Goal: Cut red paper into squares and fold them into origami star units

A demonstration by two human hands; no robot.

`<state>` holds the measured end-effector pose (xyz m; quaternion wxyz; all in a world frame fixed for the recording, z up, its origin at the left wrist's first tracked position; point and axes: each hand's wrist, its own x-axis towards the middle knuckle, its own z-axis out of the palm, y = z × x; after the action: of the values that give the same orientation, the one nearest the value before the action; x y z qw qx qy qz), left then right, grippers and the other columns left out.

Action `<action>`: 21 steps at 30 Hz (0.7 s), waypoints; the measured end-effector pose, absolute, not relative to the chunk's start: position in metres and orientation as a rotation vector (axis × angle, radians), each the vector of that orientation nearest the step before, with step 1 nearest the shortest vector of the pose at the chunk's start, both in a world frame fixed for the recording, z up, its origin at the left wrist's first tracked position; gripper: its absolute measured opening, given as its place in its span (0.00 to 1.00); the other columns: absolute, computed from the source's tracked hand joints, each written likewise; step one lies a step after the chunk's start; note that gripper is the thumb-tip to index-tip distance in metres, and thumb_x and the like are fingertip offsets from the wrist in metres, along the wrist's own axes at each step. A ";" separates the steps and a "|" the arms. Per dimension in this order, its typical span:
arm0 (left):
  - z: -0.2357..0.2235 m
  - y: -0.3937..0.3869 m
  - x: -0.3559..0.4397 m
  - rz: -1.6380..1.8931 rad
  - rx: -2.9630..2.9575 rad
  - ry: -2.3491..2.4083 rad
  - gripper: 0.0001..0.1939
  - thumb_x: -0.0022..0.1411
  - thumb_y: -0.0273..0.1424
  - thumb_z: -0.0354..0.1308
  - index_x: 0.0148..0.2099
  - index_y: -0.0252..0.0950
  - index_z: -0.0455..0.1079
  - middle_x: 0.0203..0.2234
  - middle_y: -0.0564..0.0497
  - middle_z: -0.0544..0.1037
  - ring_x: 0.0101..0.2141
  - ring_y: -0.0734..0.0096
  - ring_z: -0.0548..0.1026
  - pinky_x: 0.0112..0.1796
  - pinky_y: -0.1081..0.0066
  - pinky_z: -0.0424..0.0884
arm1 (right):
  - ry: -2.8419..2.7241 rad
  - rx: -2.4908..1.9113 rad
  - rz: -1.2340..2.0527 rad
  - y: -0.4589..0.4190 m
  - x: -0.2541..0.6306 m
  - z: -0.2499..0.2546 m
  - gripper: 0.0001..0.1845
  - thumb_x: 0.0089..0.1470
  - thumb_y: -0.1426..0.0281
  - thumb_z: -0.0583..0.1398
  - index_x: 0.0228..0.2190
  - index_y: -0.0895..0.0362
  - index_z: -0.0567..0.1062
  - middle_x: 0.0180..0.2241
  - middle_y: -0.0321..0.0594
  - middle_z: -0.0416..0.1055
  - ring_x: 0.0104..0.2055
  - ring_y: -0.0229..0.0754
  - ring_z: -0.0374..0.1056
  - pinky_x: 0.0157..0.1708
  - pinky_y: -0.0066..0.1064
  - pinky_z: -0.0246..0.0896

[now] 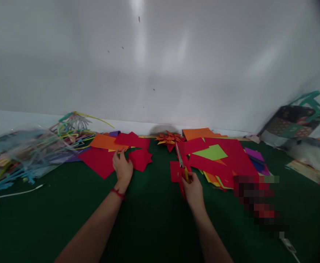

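Observation:
My right hand is wrapped round the handles of a pair of scissors, whose blades point away from me. Beneath and beside the blades are a small red paper square and more red paper. My left hand rests over a red sheet at the left, its fingers loosely bent and apart, with nothing visibly held. Right beside it lies a red paper piece with a jagged, pointed edge. Farther back, between the hands, sits a layered orange and red paper flower.
Red, orange and lime paper is piled at the right, with purple pieces beyond. A plastic bag of pipe cleaners lies at the left. A patterned bag stands far right, near a pixelated object with a cable. A white wall rises behind.

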<state>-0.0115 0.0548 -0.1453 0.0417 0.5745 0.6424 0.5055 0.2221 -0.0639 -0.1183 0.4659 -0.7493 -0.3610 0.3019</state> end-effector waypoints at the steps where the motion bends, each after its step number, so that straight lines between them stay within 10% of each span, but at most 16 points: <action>1: -0.144 0.052 -0.008 1.544 1.804 1.980 0.24 0.52 0.20 0.53 0.53 0.32 0.59 0.56 0.36 0.55 0.57 0.45 0.51 0.53 0.46 0.49 | -0.888 -1.844 0.740 -0.064 0.222 -0.118 0.17 0.42 0.59 0.59 0.34 0.56 0.69 0.33 0.44 0.73 0.33 0.48 0.70 0.27 0.31 0.60; 8: -0.145 0.001 0.070 0.940 2.712 1.414 0.22 0.61 0.30 0.48 0.58 0.37 0.56 0.56 0.46 0.63 0.56 0.65 0.59 0.57 0.57 0.47 | -0.872 -1.906 0.677 -0.060 0.230 -0.126 0.19 0.44 0.59 0.57 0.37 0.58 0.69 0.34 0.47 0.73 0.35 0.49 0.70 0.29 0.32 0.61; 12: -0.152 -0.026 0.095 0.557 2.814 0.982 0.25 0.61 0.40 0.49 0.57 0.35 0.58 0.55 0.43 0.64 0.56 0.60 0.59 0.56 0.51 0.46 | -0.830 -1.950 0.597 -0.058 0.240 -0.131 0.22 0.44 0.60 0.56 0.40 0.59 0.67 0.36 0.50 0.73 0.37 0.50 0.70 0.31 0.32 0.60; 21: -0.149 -0.015 0.078 0.621 2.699 0.844 0.14 0.60 0.38 0.52 0.48 0.41 0.66 0.46 0.51 0.73 0.49 0.68 0.68 0.57 0.53 0.36 | -0.752 -2.022 0.575 -0.053 0.264 -0.138 0.26 0.41 0.59 0.58 0.40 0.65 0.67 0.35 0.54 0.73 0.35 0.52 0.70 0.30 0.34 0.61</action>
<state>0.0778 -0.0145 -0.1493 0.1229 0.9252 0.2892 0.2129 0.2645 -0.0534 -0.1379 0.4391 -0.8136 -0.3028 0.2312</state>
